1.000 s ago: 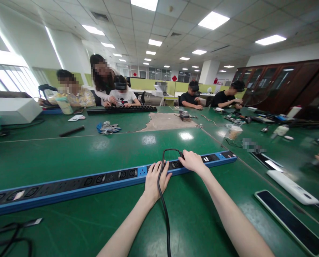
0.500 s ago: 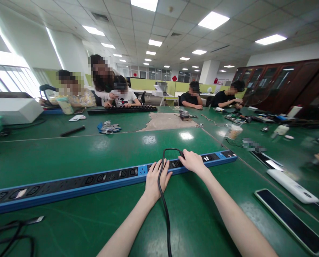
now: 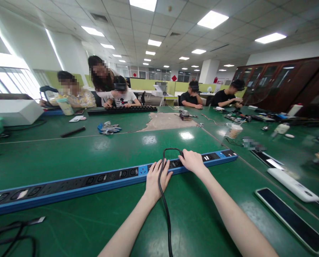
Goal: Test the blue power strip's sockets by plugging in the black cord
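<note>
A long blue-and-black power strip [image 3: 95,180] runs slantwise across the green table, with rows of sockets on its top. My left hand [image 3: 156,178] lies over its middle, fingers stretched across the sockets and thumb out to the side. At the right part of the strip, my right hand [image 3: 192,160] is closed around the plug end of a black power cord [image 3: 166,210]. The plug is mostly hidden by my fingers, so I cannot tell how deep it sits in a socket. From there the cord loops left, passes over the back of my left hand and runs down toward me.
A phone [image 3: 290,217] and a white power bank-like device [image 3: 293,185] lie at right. Coiled black cable [image 3: 11,233] is at lower left. Gloves [image 3: 109,127], a tape measure [image 3: 184,115] and a plastic cup [image 3: 234,131] stand farther back. Several people sit or stand beyond.
</note>
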Motion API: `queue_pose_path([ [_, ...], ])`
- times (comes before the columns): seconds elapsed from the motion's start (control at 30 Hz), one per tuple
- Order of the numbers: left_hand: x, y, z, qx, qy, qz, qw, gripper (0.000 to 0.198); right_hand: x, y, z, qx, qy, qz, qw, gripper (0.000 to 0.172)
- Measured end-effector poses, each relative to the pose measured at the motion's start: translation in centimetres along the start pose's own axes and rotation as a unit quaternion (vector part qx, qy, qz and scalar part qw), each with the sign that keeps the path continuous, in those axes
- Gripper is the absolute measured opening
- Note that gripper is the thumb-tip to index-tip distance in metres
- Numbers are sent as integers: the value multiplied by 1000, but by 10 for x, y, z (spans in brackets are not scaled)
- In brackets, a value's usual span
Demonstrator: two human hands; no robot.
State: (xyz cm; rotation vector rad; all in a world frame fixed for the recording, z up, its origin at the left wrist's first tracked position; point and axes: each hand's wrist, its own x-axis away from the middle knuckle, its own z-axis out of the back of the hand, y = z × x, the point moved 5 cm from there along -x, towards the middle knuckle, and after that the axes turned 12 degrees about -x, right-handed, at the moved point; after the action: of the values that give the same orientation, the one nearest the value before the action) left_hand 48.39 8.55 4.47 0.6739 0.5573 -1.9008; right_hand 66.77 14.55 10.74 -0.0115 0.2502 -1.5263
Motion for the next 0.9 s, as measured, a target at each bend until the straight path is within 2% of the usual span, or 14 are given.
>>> queue_pose_path([
  [0.37, -1, 0, 2, -7, 3, 7, 1000, 52, -5, 2, 1, -3, -25, 2, 1000, 40],
  [0.57, -1, 0, 2, -6, 6, 5, 1000, 52, -3, 1, -1, -3, 8, -8, 1000, 39],
  [0.8, 0, -1, -1, -2, 3, 2, 1000, 52, -4, 0, 2, -5, -6, -2, 1000, 38],
  [0.9, 1, -1, -3, -1, 3, 4, 1000, 53, -7, 4, 13, -5, 34, -24, 999, 42],
])
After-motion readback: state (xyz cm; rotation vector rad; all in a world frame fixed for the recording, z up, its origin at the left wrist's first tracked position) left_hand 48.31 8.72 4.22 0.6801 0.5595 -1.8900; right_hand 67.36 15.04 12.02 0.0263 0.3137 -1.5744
